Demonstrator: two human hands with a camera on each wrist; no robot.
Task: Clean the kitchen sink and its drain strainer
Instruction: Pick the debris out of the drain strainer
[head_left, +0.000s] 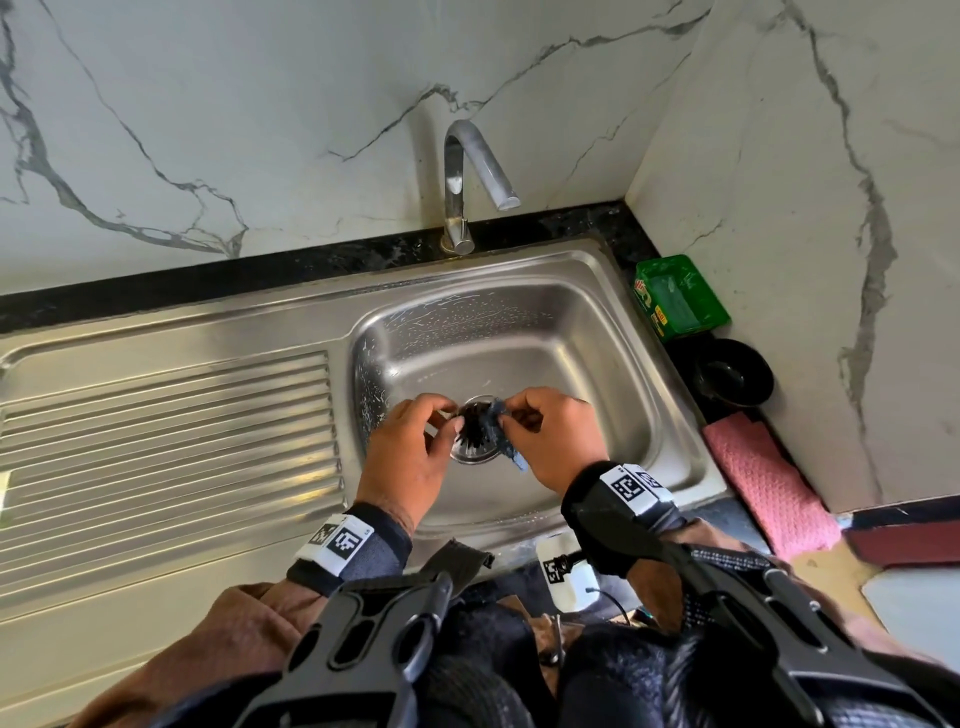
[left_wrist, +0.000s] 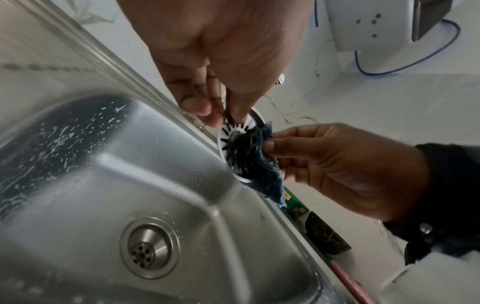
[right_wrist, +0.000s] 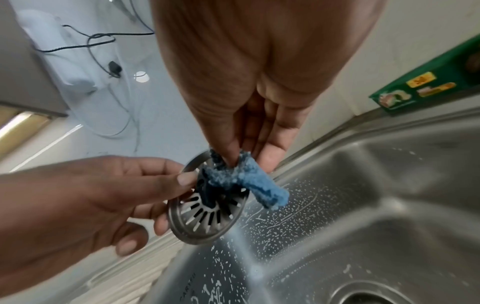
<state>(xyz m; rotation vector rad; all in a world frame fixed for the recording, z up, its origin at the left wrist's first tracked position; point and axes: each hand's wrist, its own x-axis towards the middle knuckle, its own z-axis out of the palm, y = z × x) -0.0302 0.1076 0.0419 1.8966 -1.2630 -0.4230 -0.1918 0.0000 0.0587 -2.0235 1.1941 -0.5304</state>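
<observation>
Looks about midway: the strainer (right_wrist: 207, 207) is out of the drain (left_wrist: 149, 247) and held up over the sink (head_left: 597, 364), left hand (head_left: 415, 457) pinching its rim while the right hand (head_left: 550, 436) pinches a blue scrub cloth (right_wrist: 246, 181) against its slots. Basin walls are flecked with suds, so I'd guess rinsing and refitting are left

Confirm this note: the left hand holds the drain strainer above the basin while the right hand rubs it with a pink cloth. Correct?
One detail is wrong: the cloth is blue, not pink, as the right wrist view shows clearly. The rest stands: the left hand holds the drain strainer above the basin, and the right hand rubs it with that cloth. A pink cloth lies unused on the counter.
</observation>
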